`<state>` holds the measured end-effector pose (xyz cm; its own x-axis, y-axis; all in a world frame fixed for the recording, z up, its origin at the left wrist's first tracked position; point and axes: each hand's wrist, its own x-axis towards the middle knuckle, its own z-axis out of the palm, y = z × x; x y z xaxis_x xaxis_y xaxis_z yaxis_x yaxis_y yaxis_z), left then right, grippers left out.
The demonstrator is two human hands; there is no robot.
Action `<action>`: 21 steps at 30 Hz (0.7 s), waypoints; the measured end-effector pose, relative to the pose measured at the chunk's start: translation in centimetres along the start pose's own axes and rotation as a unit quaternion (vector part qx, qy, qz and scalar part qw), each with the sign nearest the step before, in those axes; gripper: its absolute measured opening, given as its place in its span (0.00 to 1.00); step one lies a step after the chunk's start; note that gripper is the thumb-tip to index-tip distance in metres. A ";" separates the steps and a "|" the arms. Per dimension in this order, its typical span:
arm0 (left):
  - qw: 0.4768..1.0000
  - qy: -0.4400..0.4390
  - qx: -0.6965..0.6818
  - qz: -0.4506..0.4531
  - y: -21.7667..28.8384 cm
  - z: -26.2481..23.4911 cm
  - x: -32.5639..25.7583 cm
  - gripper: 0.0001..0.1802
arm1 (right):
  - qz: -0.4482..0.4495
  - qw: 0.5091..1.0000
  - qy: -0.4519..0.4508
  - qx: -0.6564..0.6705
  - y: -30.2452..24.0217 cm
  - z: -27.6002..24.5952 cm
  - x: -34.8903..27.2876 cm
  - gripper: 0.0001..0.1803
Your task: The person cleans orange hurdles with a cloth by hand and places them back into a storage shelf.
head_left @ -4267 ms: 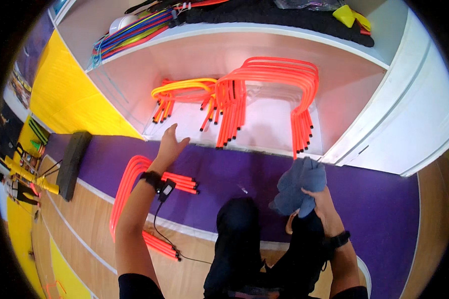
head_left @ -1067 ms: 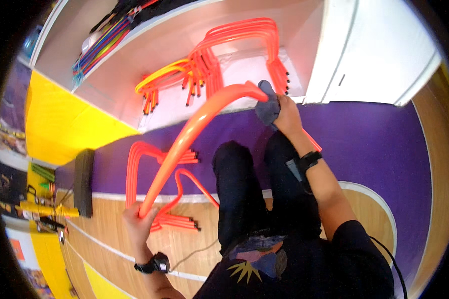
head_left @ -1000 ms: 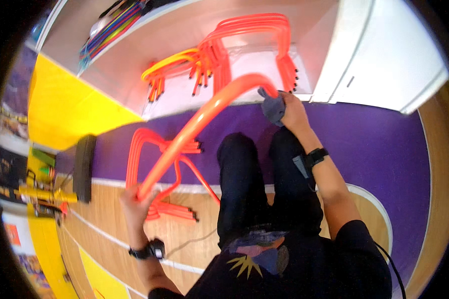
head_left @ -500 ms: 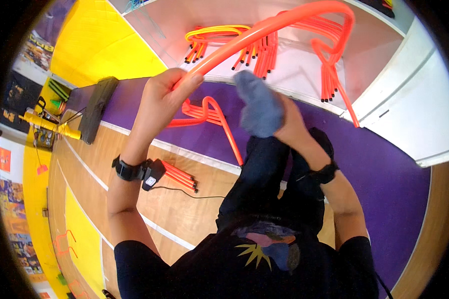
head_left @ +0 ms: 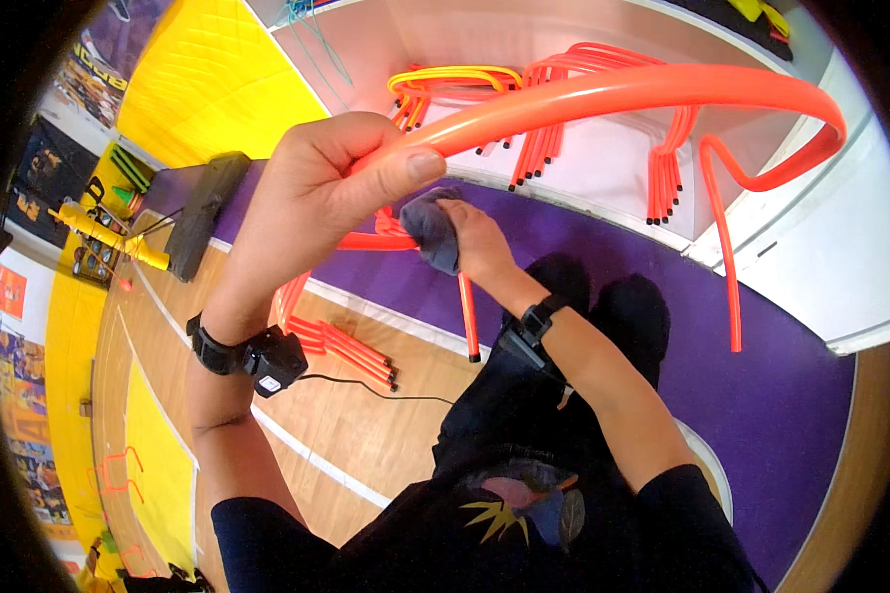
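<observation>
Orange hurdle arch (head_left: 603, 89), held up in front of me, curves from my left hand (head_left: 326, 188) across the upper part of the view and bends down at the right into a leg that ends over the purple floor (head_left: 791, 395). My left hand's fingers (head_left: 410, 163) are closed around the arch's left end, thumb laid along the tube. Just below that grip, my right hand (head_left: 475, 237) presses a grey-blue cloth (head_left: 430, 227) against the hurdle's other leg, its fingers wrapped tight on the cloth; that leg runs down past my knee to a black-tipped end above the wooden floor (head_left: 366, 425).

On my left wrist I see a black band with a small black device (head_left: 272, 358) and a thin cable trailing from it; a black watch (head_left: 536, 318) sits on my right wrist.

Behind the arch, a white shelf (head_left: 603, 188) holds more orange hurdles (head_left: 564, 109) and one yellow hurdle (head_left: 455, 77), legs hanging toward me. More orange hurdles lie flat on the floor (head_left: 336, 336) under my left forearm. Further left a black push broom (head_left: 203, 212) rests beside a yellow wall pad (head_left: 218, 79).
</observation>
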<state>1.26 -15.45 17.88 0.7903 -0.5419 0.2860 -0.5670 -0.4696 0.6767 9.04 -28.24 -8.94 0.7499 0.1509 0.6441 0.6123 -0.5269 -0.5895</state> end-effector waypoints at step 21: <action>0.963 0.105 0.207 -0.135 -6.2 -0.4 -6.7 0.20 | 0.092 0.882 -0.383 0.260 -1.0 -7.3 -8.0 0.24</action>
<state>-0.41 -8.58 12.01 0.9268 -0.2280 0.2984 -0.3437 -0.8352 0.4293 0.55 -35.01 -9.95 0.6761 0.7279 0.1139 0.3461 -0.1772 -0.9213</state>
